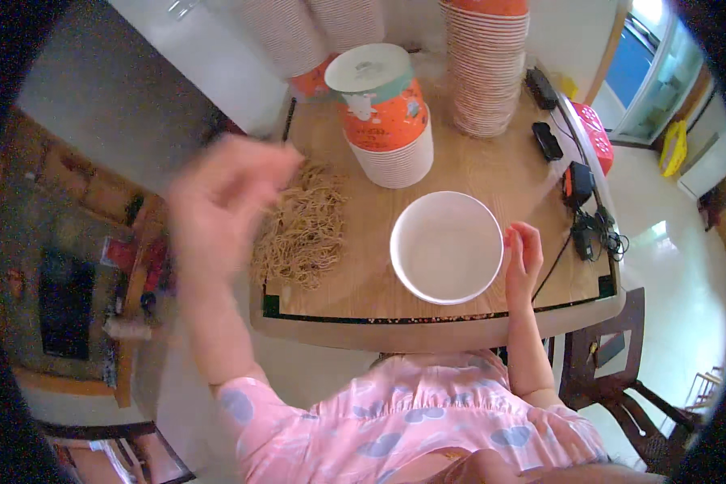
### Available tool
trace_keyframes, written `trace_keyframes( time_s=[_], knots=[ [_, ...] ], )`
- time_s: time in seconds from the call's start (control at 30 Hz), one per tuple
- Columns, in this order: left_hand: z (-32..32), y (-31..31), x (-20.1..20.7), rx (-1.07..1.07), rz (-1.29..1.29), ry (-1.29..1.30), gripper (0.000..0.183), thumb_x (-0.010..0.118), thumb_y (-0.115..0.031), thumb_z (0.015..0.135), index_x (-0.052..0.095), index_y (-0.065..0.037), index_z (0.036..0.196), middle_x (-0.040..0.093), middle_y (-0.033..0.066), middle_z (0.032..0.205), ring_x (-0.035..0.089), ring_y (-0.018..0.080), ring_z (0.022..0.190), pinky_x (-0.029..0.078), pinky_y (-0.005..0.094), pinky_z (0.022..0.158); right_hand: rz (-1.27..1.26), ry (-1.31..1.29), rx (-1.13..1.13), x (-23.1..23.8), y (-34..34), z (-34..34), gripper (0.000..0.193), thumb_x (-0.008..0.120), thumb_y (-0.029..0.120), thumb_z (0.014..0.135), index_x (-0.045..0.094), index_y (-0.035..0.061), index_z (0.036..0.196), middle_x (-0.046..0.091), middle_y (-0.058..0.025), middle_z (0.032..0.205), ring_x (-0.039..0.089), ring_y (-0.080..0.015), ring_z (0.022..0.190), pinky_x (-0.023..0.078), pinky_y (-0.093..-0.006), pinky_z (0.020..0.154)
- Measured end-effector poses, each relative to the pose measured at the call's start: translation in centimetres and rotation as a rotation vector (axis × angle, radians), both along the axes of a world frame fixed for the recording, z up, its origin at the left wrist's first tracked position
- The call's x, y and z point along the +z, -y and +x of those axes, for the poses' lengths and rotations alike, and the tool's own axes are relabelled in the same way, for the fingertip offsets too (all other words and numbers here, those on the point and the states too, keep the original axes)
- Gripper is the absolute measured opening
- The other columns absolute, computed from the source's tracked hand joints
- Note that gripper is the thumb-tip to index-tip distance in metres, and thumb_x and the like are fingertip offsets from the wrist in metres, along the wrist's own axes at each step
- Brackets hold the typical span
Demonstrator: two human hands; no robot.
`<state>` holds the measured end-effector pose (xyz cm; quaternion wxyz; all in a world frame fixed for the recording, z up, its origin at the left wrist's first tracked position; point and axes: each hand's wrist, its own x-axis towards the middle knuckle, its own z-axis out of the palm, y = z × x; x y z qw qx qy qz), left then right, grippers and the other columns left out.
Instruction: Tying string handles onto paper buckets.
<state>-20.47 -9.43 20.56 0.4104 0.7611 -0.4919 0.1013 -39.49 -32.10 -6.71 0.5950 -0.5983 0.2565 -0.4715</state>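
A white round paper tub, its mouth facing up, stands near the front of the wooden table. Beside its right rim is my right hand, fingers loosely bent and apart; whether they touch the tub's wall is hard to make out. My left hand is raised over the left edge of the table, smeared by motion, so its grip cannot be read. Close to it lies a tangled pile of thin tan strands. Behind the tub, a stack of upside-down tubs has an orange and green printed one on top.
Tall stacks of paper tubs rise at the back right and back left. Black adapters and cables lie along the right edge, near a red patterned box. A dark wooden chair stands at the lower right.
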Motion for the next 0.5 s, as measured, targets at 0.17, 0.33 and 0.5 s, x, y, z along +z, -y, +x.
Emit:
trace_keyframes(
  time_s=[0.17, 0.33, 0.5],
  knots=[
    [-6.4, 2.9, -11.1, -0.267, 0.115, -0.220, 0.016, 0.063, 0.000, 0.073, 0.064, -0.006, 0.088, 0.060, 0.0082, 0.076, 0.058, 0.0180, 0.064, 0.047, 0.0272, 0.056, -0.218, -0.233, 0.120, 5.7, -0.3, 0.6, 0.026, 0.057, 0.000, 0.079, 0.053, 0.0070, 0.103, 0.051, 0.0014, 0.072, 0.048, -0.0071, 0.067, 0.041, -0.0217, 0.061],
    [-9.1, 5.4, -16.4, -0.139, 0.118, -0.424, 0.018, 0.063, 0.003, 0.073, 0.065, -0.005, 0.089, 0.063, 0.0068, 0.080, 0.060, 0.0147, 0.071, 0.048, 0.0254, 0.062, -0.268, -0.410, 0.282, 6.9, -2.7, -1.5, 0.027, 0.057, 0.002, 0.079, 0.051, 0.0057, 0.105, 0.046, 0.0003, 0.063, 0.044, -0.0081, 0.057, 0.039, -0.0226, 0.053],
    [-8.6, 6.0, -18.1, -0.112, 0.156, -0.331, 0.021, 0.063, 0.002, 0.074, 0.064, -0.006, 0.093, 0.064, 0.0058, 0.081, 0.061, 0.0125, 0.071, 0.049, 0.0241, 0.066, -0.283, -0.434, 0.494, 8.2, -6.7, -6.1, 0.015, 0.057, 0.004, 0.079, 0.055, 0.0030, 0.094, 0.056, -0.0107, 0.070, 0.057, -0.0213, 0.064, 0.046, -0.0301, 0.058]
  ],
)
